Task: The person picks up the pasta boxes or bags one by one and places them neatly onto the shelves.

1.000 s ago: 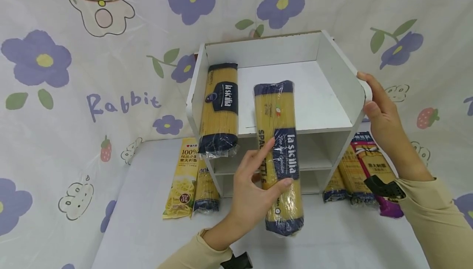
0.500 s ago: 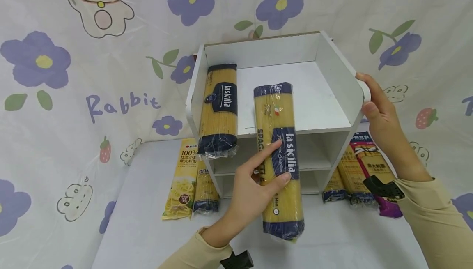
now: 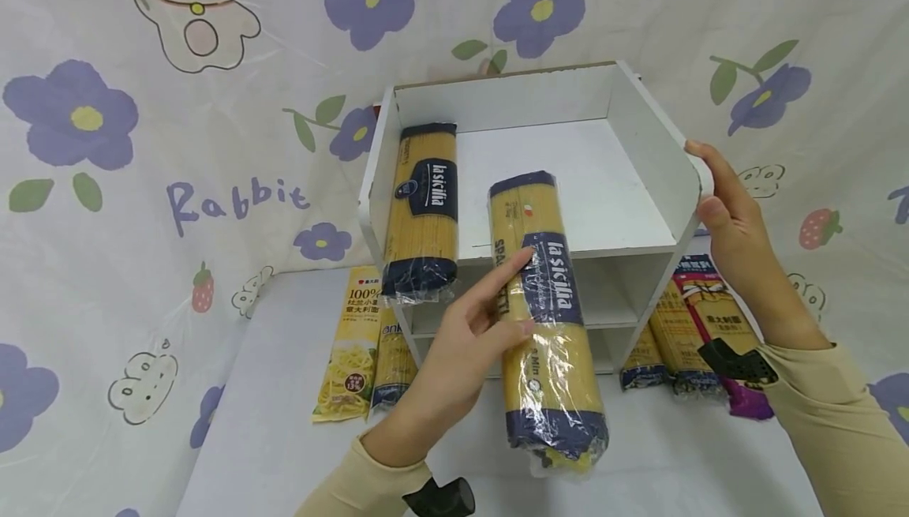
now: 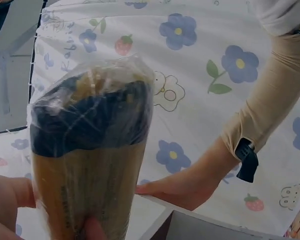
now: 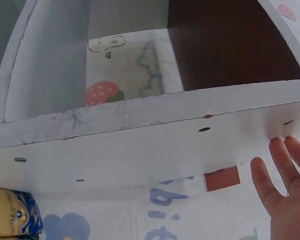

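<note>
My left hand (image 3: 454, 351) holds a long plastic-wrapped pack of spaghetti (image 3: 550, 359) with navy ends and a navy label. Its thumb and forefinger lie on the printed face. The pack slants in front of the white shelf (image 3: 604, 177), its lower end toward me. In the left wrist view, one navy end of the spaghetti pack (image 4: 90, 120) points up in crinkled wrap. My right hand (image 3: 738, 233) grips the front edge of the shelf's right side panel. The right wrist view shows fingertips of the right hand (image 5: 290, 190) touching that panel's outer face.
A similar spaghetti pack (image 3: 424, 201) lies at the left of the shelf's top level. A yellow pasta bag (image 3: 351, 351) and another pack (image 3: 395, 359) stand left of the shelf. Several pasta packs (image 3: 685, 335) stand on the right. Behind hangs a flowered cloth (image 3: 248, 106).
The spaghetti pack's lower end has come toward me and slightly right, and its top has dropped, so it slants more. The left hand turned with it. The right hand has stayed on the shelf.
</note>
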### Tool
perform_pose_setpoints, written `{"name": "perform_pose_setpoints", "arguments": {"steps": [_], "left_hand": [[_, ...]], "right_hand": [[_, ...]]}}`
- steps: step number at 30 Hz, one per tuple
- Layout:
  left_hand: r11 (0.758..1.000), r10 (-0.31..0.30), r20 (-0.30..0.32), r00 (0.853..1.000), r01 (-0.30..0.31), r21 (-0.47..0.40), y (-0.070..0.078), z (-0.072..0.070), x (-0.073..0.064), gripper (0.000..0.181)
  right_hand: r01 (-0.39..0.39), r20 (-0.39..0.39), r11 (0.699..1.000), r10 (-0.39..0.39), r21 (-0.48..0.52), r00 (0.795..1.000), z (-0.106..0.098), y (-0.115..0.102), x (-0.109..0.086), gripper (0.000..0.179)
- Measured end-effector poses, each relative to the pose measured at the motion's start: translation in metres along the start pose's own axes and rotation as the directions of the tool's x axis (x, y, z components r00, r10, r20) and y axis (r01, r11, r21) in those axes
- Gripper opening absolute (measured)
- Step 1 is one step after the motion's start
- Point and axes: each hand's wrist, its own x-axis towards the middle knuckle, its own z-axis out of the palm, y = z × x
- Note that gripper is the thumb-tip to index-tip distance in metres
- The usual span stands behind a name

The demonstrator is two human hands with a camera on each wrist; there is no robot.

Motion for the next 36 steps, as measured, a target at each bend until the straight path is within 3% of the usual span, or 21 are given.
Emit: {"name": "perform_pose_setpoints", "arguments": {"steps": [8, 16, 22, 25, 29, 36], "left_hand": [[0.99, -0.056, 0.002, 0.998, 0.056, -0.127, 0.004, -0.003, 0.001, 0.056], [0.983, -0.006, -0.004, 1.0, 0.005, -0.185, 0.002, -0.003, 0.001, 0.065], [0.975, 0.009, -0.055, 0.998, -0.02, -0.219, -0.005, -0.003, 0.0, 0.061], [0.974, 0.017, -0.068, 0.998, -0.031, -0.223, -0.005, -0.001, -0.001, 0.06], [0.972, 0.025, -0.027, 0.999, -0.031, -0.234, -0.005, -0.001, -0.001, 0.066], [0.979, 0.02, 0.128, 0.992, 0.007, -0.205, -0.008, -0.005, 0.002, 0.096]], "right_hand": [[-0.005, -0.001, 1.0, 0.005, -0.022, 1.0, 0.0, -0.002, 0.001, 0.063], [0.002, -0.002, 1.0, -0.002, 0.002, 1.0, 0.001, 0.002, -0.001, 0.065], [0.113, 0.013, 0.993, -0.113, 0.037, 0.993, 0.0, 0.004, 0.001, 0.06], [0.124, 0.016, 0.991, -0.125, 0.044, 0.992, -0.001, 0.005, 0.002, 0.058], [0.105, 0.008, 0.994, -0.105, 0.041, 0.994, -0.001, 0.004, 0.002, 0.06], [0.059, 0.005, 0.997, -0.059, 0.047, 0.998, 0.0, 0.002, 0.001, 0.061]]}}
